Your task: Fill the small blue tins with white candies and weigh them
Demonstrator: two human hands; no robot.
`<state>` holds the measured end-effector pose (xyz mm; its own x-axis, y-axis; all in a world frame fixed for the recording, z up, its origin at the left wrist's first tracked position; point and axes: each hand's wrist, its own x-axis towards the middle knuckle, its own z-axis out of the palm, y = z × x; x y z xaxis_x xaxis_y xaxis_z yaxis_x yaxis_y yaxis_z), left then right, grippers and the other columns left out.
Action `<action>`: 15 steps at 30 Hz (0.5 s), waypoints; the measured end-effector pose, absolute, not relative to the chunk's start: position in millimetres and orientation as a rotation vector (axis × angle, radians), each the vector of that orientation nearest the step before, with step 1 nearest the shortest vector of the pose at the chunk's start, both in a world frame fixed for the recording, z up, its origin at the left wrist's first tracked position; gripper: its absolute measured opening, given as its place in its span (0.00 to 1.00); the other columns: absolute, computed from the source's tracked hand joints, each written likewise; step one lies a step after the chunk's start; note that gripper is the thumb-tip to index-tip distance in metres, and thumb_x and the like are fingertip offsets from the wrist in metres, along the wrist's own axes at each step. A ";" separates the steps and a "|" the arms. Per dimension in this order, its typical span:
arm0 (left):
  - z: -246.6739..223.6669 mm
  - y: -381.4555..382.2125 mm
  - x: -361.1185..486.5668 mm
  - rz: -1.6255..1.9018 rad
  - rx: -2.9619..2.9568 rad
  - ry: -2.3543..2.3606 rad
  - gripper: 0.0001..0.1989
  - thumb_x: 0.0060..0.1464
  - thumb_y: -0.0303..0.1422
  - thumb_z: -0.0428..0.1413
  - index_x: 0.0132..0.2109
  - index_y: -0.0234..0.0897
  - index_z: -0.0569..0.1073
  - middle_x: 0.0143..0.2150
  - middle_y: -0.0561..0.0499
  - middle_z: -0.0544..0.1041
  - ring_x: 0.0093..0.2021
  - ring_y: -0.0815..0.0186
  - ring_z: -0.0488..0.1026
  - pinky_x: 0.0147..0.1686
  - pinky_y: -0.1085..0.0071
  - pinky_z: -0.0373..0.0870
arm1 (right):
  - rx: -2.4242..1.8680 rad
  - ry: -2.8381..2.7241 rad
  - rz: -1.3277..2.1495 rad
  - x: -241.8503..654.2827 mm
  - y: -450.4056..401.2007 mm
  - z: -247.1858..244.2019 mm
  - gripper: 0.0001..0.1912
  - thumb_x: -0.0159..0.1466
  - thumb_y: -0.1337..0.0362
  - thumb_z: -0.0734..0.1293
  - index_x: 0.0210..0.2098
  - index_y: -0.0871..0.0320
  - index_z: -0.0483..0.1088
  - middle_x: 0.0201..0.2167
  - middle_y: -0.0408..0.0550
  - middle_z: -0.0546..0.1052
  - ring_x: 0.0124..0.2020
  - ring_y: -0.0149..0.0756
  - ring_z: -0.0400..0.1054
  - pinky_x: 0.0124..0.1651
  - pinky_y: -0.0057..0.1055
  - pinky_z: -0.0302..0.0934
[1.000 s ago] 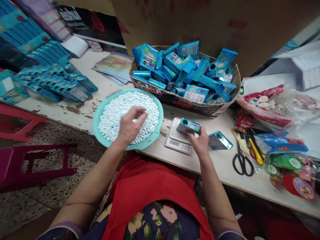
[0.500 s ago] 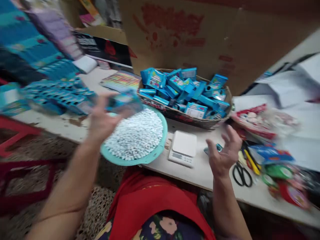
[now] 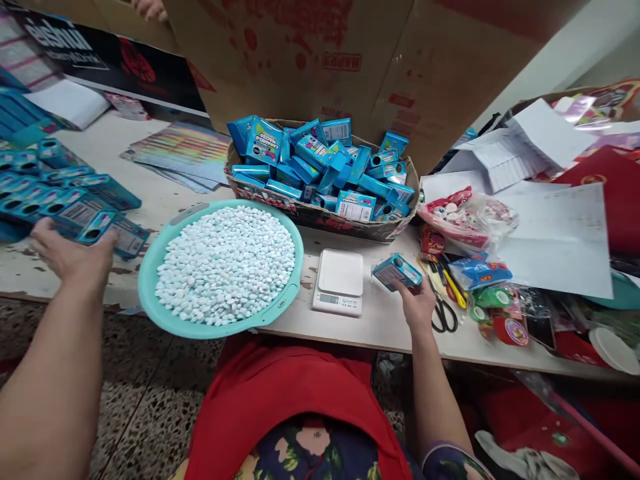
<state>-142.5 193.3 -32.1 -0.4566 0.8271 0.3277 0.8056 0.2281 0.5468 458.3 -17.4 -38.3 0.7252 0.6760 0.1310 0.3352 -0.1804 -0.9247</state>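
Note:
My left hand (image 3: 75, 257) is at the front of a cluster of blue candy boxes with dark round holes. Its thumb and fingers are around a blue candy box (image 3: 117, 233) at the near end. My right hand (image 3: 419, 301) grips another blue box (image 3: 397, 272) by its near side, tilted just above the table, right of a white digital scale (image 3: 340, 283). The scale's plate carries nothing. Between my hands stands a turquoise basin (image 3: 150, 297) full of small pale candies (image 3: 225, 267).
Behind the scale is a cut-down carton (image 3: 320, 217) heaped with blue boxes. To the right lie scissors (image 3: 445, 315), a yellow cutter (image 3: 455, 288), candy bags (image 3: 465, 210), tape rolls and papers (image 3: 560, 227). Shiny printed sheets (image 3: 180, 157) lie behind the basin. A large cardboard box (image 3: 310, 60) stands at the back.
My left hand has moved left from over the basin with a blue box to the box cluster. My right hand, open before, now holds the box from the table. The view has shifted.

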 end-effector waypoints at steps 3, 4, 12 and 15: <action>-5.7 176.2 -114.8 1.298 1.551 2.554 0.36 0.50 0.48 0.58 0.61 0.38 0.59 0.62 0.46 0.66 0.58 0.56 0.66 0.59 0.55 0.63 | -1.708 -0.965 0.425 435.7 1.6 -27.0 0.22 0.47 0.53 0.76 0.36 0.59 0.71 0.31 0.44 0.76 0.32 0.35 0.70 0.41 0.37 0.68; 3.6 169.1 -99.8 1.299 1.610 2.501 0.32 0.52 0.46 0.57 0.60 0.37 0.62 0.59 0.46 0.69 0.54 0.59 0.69 0.55 0.58 0.67 | -1.693 -1.021 0.461 426.7 8.8 -26.6 0.21 0.47 0.53 0.75 0.35 0.58 0.71 0.30 0.43 0.76 0.32 0.35 0.69 0.41 0.36 0.68; 24.4 130.7 26.9 0.433 2.470 1.399 0.21 0.59 0.45 0.48 0.52 0.38 0.73 0.53 0.44 0.75 0.53 0.55 0.68 0.55 0.59 0.62 | -1.614 -1.111 0.590 401.2 29.8 -38.4 0.32 0.50 0.53 0.75 0.51 0.54 0.68 0.50 0.52 0.74 0.49 0.43 0.70 0.52 0.45 0.66; 21.6 136.8 36.3 0.289 2.538 1.351 0.20 0.59 0.44 0.47 0.51 0.39 0.74 0.51 0.43 0.74 0.52 0.53 0.68 0.54 0.58 0.62 | -1.645 -1.002 0.452 422.5 9.2 -34.6 0.31 0.54 0.52 0.72 0.55 0.54 0.64 0.57 0.56 0.69 0.54 0.44 0.68 0.54 0.47 0.65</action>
<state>36.3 136.8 21.6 0.5502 0.8331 0.0566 0.7833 -0.5384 0.3107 422.5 9.2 -34.6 0.5692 0.7976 0.1997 0.3782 -0.0383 -0.9249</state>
